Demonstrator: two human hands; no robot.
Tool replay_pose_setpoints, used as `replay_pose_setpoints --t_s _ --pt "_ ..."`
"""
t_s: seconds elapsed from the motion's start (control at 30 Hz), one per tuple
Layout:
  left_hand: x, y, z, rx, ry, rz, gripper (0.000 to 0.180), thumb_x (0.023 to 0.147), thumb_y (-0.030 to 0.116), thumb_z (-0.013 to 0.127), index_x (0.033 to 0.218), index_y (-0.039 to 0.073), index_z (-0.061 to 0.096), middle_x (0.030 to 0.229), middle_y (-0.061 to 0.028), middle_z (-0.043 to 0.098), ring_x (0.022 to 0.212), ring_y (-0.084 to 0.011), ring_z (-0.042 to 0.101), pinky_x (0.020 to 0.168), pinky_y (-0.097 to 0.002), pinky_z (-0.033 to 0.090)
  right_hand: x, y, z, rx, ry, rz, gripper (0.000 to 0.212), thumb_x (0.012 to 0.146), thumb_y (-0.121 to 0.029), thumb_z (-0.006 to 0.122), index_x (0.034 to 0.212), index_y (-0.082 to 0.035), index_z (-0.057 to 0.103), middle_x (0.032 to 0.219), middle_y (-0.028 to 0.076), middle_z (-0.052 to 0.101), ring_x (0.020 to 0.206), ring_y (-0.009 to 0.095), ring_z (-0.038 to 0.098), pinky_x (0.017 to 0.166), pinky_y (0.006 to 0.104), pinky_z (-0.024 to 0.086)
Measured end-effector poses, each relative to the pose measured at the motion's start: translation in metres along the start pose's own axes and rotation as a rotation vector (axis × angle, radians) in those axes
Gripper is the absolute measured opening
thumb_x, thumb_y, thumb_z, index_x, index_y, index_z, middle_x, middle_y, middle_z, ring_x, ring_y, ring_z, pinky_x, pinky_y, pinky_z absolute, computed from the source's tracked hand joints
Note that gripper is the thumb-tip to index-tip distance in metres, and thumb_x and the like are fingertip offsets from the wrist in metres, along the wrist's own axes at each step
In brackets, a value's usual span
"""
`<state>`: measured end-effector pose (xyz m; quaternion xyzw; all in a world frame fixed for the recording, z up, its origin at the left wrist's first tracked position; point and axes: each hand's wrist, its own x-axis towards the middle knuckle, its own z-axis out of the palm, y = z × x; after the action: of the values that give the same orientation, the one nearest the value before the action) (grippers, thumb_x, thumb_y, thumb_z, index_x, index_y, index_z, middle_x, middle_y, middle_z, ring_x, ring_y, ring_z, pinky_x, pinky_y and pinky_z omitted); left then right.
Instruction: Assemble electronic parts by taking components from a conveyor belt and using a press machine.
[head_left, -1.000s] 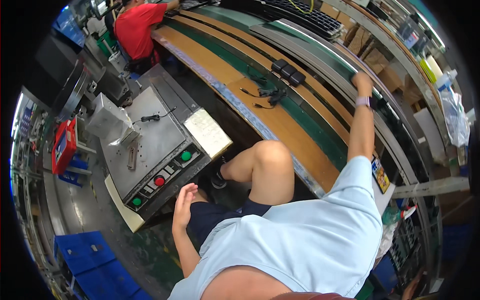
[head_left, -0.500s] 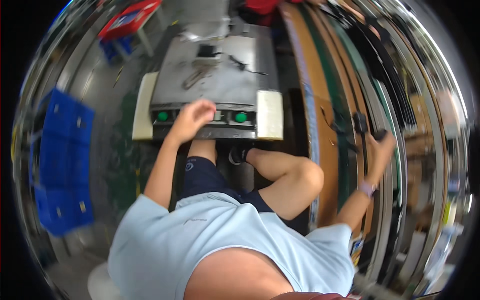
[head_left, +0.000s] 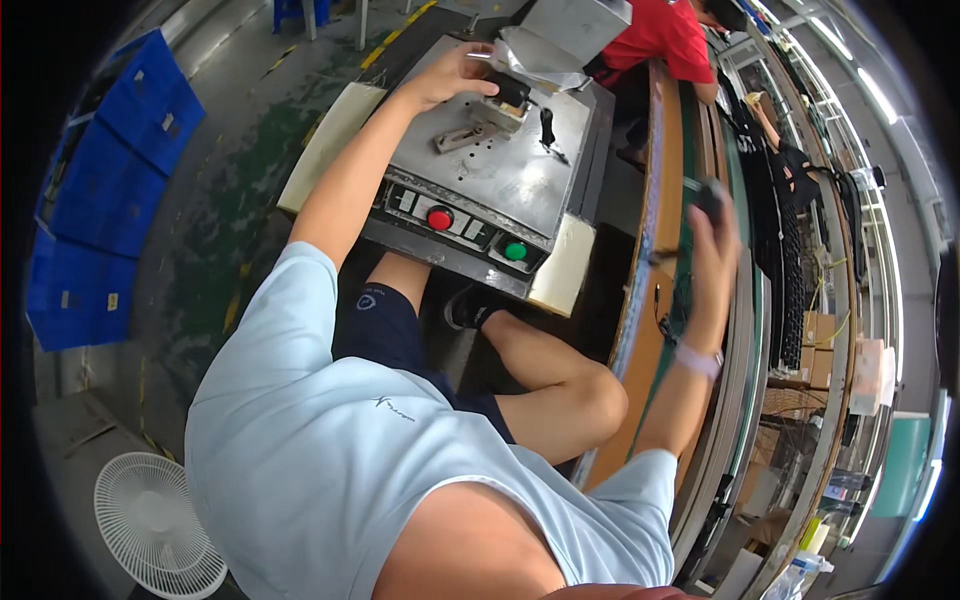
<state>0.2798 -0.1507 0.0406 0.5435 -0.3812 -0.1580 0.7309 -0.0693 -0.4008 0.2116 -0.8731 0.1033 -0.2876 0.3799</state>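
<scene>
My left hand [head_left: 450, 80] reaches over the metal machine top [head_left: 430, 165]. Its thumb and fingers are apart, beside a black block [head_left: 510, 90] that sits in a small metal fixture [head_left: 503, 118]. Whether the thumb touches the block is hard to tell. From the block a black cord [head_left: 547, 128] lies across the machine top. Above the bench on the right, my right hand [head_left: 712, 262] is raised and blurred, its fingers closed on a black rounded part [head_left: 709, 202] whose kind I cannot make out.
On the machine front are a red button [head_left: 440, 217] and a green button [head_left: 515, 250]. A metal clamp piece [head_left: 462, 138] lies left of the fixture. Blue bins [head_left: 105, 200] and a white fan [head_left: 160, 525] stand left. A person in red [head_left: 650, 40] is at the far bench.
My left hand has moved from the machine's front panel forward to the fixture. My right hand has moved forward and left over the bench. The view has turned, showing the red button.
</scene>
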Motion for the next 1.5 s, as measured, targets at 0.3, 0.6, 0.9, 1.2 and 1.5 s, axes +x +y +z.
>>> replay_pose_setpoints --t_s 0.3,0.6,0.9,1.2,1.5 --pt "-0.196 0.102 0.067 -0.935 0.219 -0.138 0.066 0.083 0.023 0.074 0.139 0.014 0.041 0.109 -0.0165 0.053 0.095 -0.0232 0.056 0.085 -0.0332 0.052 0.106 0.095 0.226 -0.236 -0.218 -0.437 0.06 0.086 -0.021 0.069 0.139 -0.004 0.046 0.122 0.013 0.057 0.099 0.026 0.058 0.083 0.0342 0.048" --pt "-0.244 0.02 0.013 0.352 0.573 -0.172 0.043 0.083 0.005 0.068 0.122 0.011 0.051 0.105 -0.0109 0.058 0.083 -0.0183 0.056 0.075 -0.0273 0.048 0.076 0.042 0.209 -0.809 -0.637 -0.448 0.095 0.076 -0.041 0.076 0.151 -0.014 0.025 0.145 0.02 0.036 0.125 0.038 0.043 0.098 0.0443 0.044" --pt "-0.211 0.071 0.072 -0.097 0.369 -0.097 0.038 0.083 0.001 0.066 0.118 0.008 0.053 0.11 -0.0056 0.059 0.082 -0.0158 0.058 0.077 -0.0256 0.048 -0.058 0.016 0.181 -0.514 -0.593 -0.592 0.109 0.066 -0.035 0.084 0.149 -0.003 0.022 0.15 0.021 0.027 0.137 0.037 0.031 0.103 0.0488 0.04" --pt "-0.177 0.115 0.151 0.082 -0.093 -0.18 0.057 0.099 0.035 0.04 0.146 0.005 0.031 0.142 -0.014 0.042 0.131 -0.0246 0.037 0.108 -0.0362 0.026 -0.045 -0.001 0.054 0.346 -0.33 0.123 0.023 0.091 -0.019 0.066 0.106 -0.005 0.057 0.078 0.004 0.06 0.056 0.009 0.051 0.051 0.0196 0.04" --pt "-0.248 0.049 0.144 0.03 -0.376 -0.549 0.047 0.1 0.035 0.045 0.135 0.004 0.047 0.129 -0.0106 0.054 0.114 -0.0184 0.052 0.096 -0.0292 0.039 -0.204 0.177 -0.347 -1.121 0.364 0.943 0.052 0.082 -0.041 0.065 0.111 0.001 0.063 0.101 0.022 0.069 0.088 0.041 0.065 0.076 0.045 0.052"
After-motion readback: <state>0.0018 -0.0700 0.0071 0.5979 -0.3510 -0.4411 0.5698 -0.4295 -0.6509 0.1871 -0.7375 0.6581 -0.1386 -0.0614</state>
